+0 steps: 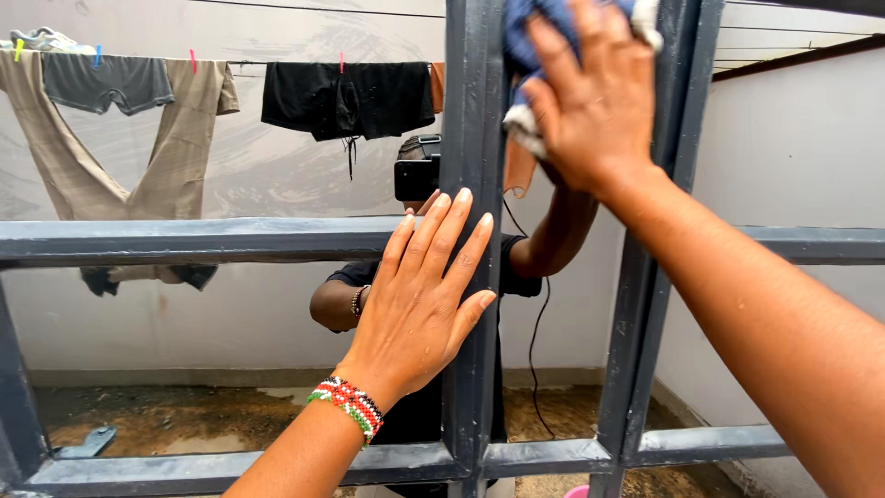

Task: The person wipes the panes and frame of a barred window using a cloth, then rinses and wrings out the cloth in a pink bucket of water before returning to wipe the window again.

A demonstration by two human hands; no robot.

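Two hands work at a window: the right hand [595, 97] closes around a blue cloth [530, 41] and presses it on the upper pane [544, 198], just beside the grey centre bar [470, 120], while the left hand [424, 304] lies open and flat, holding nothing. Faint wipe smears cross the left pane [277, 175], so I judge that part already wiped; the lower panes, possibly still undone, are hard to read through reflections. No packages, labels or signs show.

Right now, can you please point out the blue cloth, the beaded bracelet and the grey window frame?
blue cloth [522, 37]: head view, blue fold left of the right hand.
beaded bracelet [350, 403]: head view, band's middle, left wrist.
grey window frame [184, 240]: head view, horizontal bar.
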